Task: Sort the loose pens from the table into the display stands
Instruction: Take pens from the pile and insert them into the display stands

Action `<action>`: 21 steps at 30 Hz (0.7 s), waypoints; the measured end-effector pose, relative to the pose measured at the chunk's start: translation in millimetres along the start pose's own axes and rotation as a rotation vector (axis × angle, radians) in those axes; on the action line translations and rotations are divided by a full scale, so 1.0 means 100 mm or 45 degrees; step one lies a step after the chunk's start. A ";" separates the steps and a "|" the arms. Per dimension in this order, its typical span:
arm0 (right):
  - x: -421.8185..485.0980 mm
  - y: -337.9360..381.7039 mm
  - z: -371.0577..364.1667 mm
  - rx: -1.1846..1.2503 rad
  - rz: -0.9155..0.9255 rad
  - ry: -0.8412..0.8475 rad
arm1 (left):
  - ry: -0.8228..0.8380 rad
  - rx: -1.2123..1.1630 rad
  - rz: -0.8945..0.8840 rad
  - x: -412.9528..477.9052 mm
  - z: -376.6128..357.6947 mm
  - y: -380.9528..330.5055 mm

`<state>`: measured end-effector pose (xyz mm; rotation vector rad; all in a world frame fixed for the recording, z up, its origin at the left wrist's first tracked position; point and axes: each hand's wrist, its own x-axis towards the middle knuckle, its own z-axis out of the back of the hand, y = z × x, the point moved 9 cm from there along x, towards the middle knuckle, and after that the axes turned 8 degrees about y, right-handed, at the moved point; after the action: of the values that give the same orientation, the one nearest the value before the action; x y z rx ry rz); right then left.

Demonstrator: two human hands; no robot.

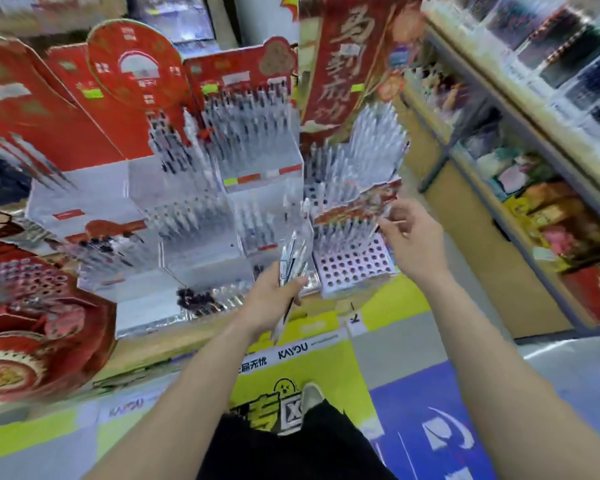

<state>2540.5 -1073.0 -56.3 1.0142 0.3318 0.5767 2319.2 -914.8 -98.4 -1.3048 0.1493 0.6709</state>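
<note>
My left hand grips a bundle of several white and dark pens, their tips pointing up and away. My right hand is raised at the right end of the table, fingers curled at the front of a white display stand with rows of round holes, many of them bare. The picture is too blurred to show whether its fingertips pinch a pen. Behind it a taller tier is packed with white pens. More clear and red stands full of pens fill the table.
Red cardboard display boards rise behind the stands. A dark pile of small items lies at the table's front edge. A shelf unit with stationery runs along the right. The floor below shows yellow and blue graphics.
</note>
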 end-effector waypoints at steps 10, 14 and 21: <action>0.31 -0.38 -0.29 -0.132 0.012 0.235 | -0.095 -0.046 0.097 0.20 -0.29 0.06; 0.39 -0.51 -0.35 -0.154 0.010 0.268 | -0.109 -0.053 0.125 0.24 -0.34 0.06; 0.44 -0.72 -0.43 -0.244 -0.019 0.338 | -0.120 -0.076 0.114 0.33 -0.32 0.07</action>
<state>2574.7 -1045.2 -139.9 0.7512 0.5080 0.7175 2350.2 -931.0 -128.4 -1.3269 0.1118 0.8171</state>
